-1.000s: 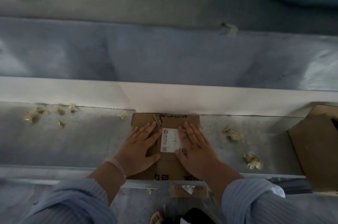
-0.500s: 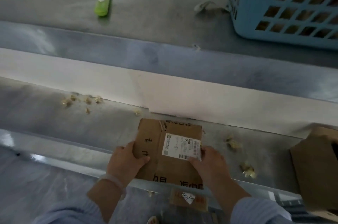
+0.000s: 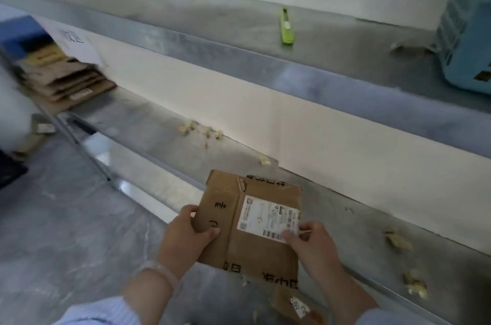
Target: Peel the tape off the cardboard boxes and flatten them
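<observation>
On your upper shelf [image 3: 212, 22] the blue basket [image 3: 462, 40] stands far right, its contents hidden, and a stack of flattened cardboard [image 3: 66, 83] lies at the left end of the lower shelf [image 3: 148, 123]. The flattened cardboard box [image 3: 239, 242] is between your hands over that shelf's front edge. Your left hand [image 3: 183, 239] grips its left edge, and your right hand [image 3: 313, 247] pinches the near right corner of its white label [image 3: 268, 217].

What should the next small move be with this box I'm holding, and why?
Probably swing the flattened box left toward the stack of flat cardboard at the far left of the lower shelf. The box looks fully flat, and the left hand and right hand grip its side edges, so stacking it seems next.
</observation>
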Motion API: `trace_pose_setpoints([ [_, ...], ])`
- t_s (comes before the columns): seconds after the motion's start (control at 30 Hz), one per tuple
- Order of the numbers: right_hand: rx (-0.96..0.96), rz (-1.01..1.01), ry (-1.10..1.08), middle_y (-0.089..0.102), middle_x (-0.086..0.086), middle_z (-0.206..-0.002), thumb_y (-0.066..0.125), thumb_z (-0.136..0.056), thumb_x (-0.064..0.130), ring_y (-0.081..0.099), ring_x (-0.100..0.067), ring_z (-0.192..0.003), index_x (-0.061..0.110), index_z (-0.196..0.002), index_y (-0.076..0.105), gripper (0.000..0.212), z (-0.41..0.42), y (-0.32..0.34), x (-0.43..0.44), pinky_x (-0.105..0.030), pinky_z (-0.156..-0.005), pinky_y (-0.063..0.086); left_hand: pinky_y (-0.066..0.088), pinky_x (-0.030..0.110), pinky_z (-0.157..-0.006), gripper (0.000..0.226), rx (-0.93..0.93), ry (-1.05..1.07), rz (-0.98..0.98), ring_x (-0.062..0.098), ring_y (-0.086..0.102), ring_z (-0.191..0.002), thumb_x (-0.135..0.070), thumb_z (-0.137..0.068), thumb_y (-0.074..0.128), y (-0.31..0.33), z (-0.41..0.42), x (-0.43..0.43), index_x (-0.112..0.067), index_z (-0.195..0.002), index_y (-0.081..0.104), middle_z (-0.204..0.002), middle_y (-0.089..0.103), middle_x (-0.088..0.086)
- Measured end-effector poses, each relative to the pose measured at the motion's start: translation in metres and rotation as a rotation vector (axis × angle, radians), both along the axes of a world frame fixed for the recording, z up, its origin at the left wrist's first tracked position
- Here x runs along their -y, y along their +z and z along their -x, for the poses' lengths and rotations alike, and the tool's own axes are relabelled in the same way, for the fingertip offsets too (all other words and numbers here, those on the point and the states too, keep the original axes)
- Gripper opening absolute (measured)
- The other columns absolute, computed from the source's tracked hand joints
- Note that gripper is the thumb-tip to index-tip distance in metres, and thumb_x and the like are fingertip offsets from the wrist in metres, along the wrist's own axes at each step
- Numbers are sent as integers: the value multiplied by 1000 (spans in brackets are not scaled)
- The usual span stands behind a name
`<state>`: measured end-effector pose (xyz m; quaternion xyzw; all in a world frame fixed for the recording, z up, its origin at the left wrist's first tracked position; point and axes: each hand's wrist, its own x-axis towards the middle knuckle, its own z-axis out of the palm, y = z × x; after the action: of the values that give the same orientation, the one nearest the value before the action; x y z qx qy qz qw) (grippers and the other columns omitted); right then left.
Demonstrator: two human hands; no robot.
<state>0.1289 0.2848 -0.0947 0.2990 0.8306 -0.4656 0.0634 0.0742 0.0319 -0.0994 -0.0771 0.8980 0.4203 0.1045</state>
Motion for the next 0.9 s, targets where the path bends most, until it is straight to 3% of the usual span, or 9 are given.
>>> trace_pose_setpoints([
  [0.23, -160, 49, 136, 62, 10, -89, 78, -80, 35, 60, -6, -80, 19, -97, 52, 35, 74, 36, 123, -27, -67, 49, 52, 30, -74, 59, -129, 214, 24, 15, 61, -88, -39, -72, 78, 26, 30, 126, -26, -122, 49, -101, 62, -3],
  [0.5, -267, 110, 255, 58, 11, -88, 75, -84, 30, 54, 1, -75, 23, -92, 46, 31, 161, 55, 319, -17, -56, 38, 52, 25, -72, 62, -203, 327, 3, 12, 61, -91, -37, -74, 79, 50, 83, 322, -23, -127, 48, -103, 63, -6],
  [0.6, -280, 151, 268, 59, 11, -87, 75, -84, 27, 55, 3, -73, 21, -93, 47, 30, 190, 58, 382, -10, -50, 34, 53, 32, -78, 61, -224, 363, 49, 14, 61, -95, -42, -71, 80, 55, 107, 385, -27, -121, 49, -103, 62, -9],
  [0.9, -286, 108, 299, 59, 12, -86, 77, -82, 30, 54, 5, -75, 21, -96, 49, 32, 295, 58, 497, -12, -54, 36, 53, 31, -78, 65, -241, 390, 67, 12, 62, -94, -46, -68, 80, 49, 206, 503, -29, -123, 50, -104, 64, -10],
])
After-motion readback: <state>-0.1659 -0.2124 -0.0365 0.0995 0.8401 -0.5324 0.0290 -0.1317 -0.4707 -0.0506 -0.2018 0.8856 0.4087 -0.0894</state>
